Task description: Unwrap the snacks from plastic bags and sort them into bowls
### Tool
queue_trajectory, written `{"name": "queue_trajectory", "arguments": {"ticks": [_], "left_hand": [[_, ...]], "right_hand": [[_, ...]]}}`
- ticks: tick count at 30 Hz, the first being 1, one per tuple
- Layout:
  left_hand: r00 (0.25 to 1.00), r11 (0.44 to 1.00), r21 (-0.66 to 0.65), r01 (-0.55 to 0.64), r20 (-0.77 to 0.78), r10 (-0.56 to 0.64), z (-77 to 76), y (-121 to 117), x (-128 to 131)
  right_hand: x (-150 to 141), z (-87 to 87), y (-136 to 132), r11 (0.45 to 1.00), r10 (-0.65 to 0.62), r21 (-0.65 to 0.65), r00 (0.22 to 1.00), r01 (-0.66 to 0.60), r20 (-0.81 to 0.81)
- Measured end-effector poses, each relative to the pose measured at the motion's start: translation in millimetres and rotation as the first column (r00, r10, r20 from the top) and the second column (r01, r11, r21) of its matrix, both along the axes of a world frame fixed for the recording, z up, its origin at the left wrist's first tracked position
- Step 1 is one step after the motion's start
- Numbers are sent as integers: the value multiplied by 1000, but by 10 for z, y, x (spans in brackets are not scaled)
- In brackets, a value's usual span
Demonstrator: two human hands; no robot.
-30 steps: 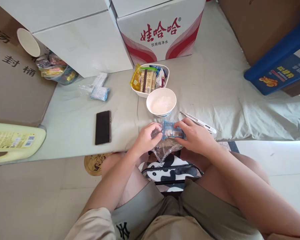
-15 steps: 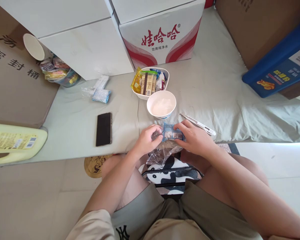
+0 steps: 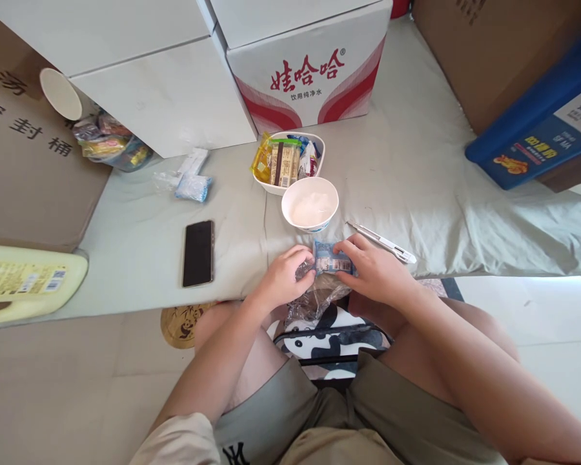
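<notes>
A small blue snack packet [image 3: 333, 258] with a printed barcode lies at the front edge of the covered bench. My right hand [image 3: 368, 266] is closed on the packet's right side, thumb below and fingers on top. At its left end is my left hand [image 3: 290, 274], fingers curled round crinkled clear plastic wrap [image 3: 310, 300], which hangs down past the edge. Just behind the packet stands a white paper bowl [image 3: 310, 205] with clear plastic film in it. A white utility knife [image 3: 381, 242] rests behind my right hand.
A white tray [image 3: 322, 155] of packaged snacks stands behind the bowl. To the left lie a phone [image 3: 198, 253] and crumpled wrappers [image 3: 193, 187]. Boxes, including a red-and-white carton [image 3: 314, 71], line the back. A blue container [image 3: 532, 142] stands right, a yellow jug [image 3: 72, 274] left.
My left thumb and fingers have shifted slightly on the clear wrap. The packet stays in my right hand, and the whole view has moved a little.
</notes>
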State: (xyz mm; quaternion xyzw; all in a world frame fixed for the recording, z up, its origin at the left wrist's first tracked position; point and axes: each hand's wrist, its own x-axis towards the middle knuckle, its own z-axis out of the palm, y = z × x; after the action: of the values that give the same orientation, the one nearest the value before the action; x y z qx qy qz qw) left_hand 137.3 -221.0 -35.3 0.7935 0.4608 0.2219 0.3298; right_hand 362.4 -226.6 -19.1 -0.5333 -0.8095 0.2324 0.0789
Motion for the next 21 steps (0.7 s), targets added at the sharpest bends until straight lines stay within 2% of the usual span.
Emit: {"name": "queue_trajectory", "arguments": {"ticks": [7, 11, 14, 16, 18, 21], "left_hand": [[1000, 1000, -21, 9, -14, -9, 0, -5, -20], [996, 998, -65, -25, 82, 31, -4, -1, -21], [959, 978, -206, -41, 266, 96, 34, -22, -19], [918, 941, -337, 6, 375, 128, 78, -36, -17], [892, 902, -427, 63, 429, 141, 112, -39, -15], [865, 868, -488, 91, 470, 174, 95, -22, -8]], "right_hand": [[-6, 2, 12, 1000, 12, 0, 1000, -12, 4], [-28, 34, 17, 1000, -9, -12, 999, 9, 45], [-51, 62, 22, 999, -33, -9, 995, 34, 95], [-66, 66, 22, 1000, -22, 13, 996, 21, 90], [-78, 56, 20, 999, 2, 33, 998, -4, 62], [-89, 33, 22, 999, -8, 43, 999, 7, 34]]}}
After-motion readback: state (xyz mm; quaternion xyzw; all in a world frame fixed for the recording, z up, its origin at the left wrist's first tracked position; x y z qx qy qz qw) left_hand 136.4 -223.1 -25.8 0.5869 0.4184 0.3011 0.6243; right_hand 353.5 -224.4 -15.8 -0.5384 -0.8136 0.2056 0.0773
